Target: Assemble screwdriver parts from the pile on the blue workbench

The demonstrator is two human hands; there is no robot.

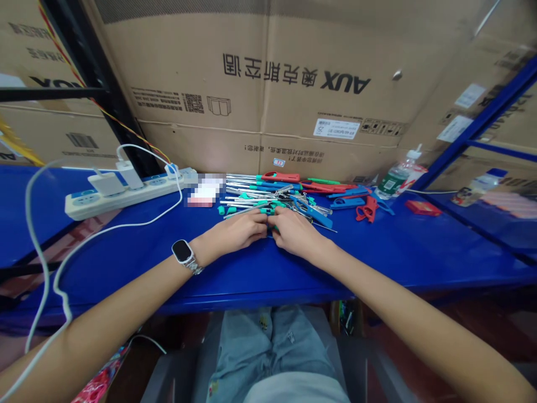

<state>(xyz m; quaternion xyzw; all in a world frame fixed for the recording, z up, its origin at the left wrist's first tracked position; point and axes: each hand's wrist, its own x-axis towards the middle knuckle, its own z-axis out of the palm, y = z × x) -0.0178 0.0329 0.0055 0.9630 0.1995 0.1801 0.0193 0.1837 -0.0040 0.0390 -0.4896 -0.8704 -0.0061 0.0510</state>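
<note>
My left hand (247, 228) and my right hand (291, 230) meet at the front of a pile of metal rods with green ends (243, 197) on the blue table (235, 268). The fingers of both hands are bent and pressed together around something small, mostly hidden by them. A bit of green shows just above the fingertips. Blue plastic pieces (316, 212) lie right of my right hand. Behind them are red plastic pieces (281, 177), and a red one with loops (367, 209) sits farther right.
A white power strip (121, 196) with plugs and cables lies at the left. A plastic bottle (396, 178) and a red box (423, 208) stand at the right. Large cardboard (251, 123) rises behind the table.
</note>
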